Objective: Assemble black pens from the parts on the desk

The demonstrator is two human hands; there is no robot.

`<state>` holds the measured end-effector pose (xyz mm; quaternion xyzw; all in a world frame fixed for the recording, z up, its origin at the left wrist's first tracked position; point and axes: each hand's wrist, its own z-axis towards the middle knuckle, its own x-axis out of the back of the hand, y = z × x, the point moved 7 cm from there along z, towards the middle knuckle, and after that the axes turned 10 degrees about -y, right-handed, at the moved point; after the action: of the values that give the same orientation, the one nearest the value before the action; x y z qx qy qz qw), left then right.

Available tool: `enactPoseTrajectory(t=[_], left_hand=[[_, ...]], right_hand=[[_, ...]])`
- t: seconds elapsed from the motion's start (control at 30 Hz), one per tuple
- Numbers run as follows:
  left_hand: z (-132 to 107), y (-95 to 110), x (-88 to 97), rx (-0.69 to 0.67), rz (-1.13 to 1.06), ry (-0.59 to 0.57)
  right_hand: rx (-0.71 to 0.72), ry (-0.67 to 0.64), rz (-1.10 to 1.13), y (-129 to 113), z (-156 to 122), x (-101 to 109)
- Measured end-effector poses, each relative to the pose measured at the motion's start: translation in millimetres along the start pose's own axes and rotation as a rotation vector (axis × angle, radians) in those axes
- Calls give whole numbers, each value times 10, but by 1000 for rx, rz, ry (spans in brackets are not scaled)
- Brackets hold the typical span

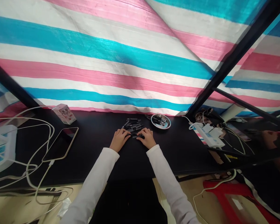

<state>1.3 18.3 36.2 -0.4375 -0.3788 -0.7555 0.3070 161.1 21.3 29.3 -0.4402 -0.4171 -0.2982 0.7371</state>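
A loose pile of several slim black pens [133, 126] lies on the black tabletop [95, 158], right in front of me. My left hand [119, 140] rests palm-down at the pile's near left edge, its fingertips against the pens. My right hand [147, 138] lies palm-down at the near right edge, its fingers over a black pen [140, 136]. Between the two hands, that pen lies crosswise. The fingers hide part of it, and I cannot tell whether either hand grips it. White sleeves cover both forearms.
A round steel dish [161, 121] stands right of the pens. To the left lie a smartphone [60, 144] on a white cable and a small printed box [64, 113]. Power strips [207, 135] with tangled cables sit at both sides. A striped tarpaulin [107, 62] and black bars rise behind.
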Motion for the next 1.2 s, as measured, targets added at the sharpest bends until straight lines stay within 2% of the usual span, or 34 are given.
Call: enactPoseTrajectory(t=[0.33,0.57,0.77,1.0,1.1,1.2], left_hand=[[-1,-3,34,-38,-131,43],[-20,-11,137,-29,-326,142],[-106,-137,154,146,-557,266],[-146,-229,153,198,-625,301],[-160,-307,159,239,-651,350],[-172,-372,158,271,-707,393]], right_hand=[[-25,88,57,-48,-1,112],[-6,112,64,-74,14,141],[45,35,-20,-142,-1,79],[143,-91,-110,-327,40,-73],[193,-110,-11,-402,64,-100],[178,-49,241,-393,89,-61]])
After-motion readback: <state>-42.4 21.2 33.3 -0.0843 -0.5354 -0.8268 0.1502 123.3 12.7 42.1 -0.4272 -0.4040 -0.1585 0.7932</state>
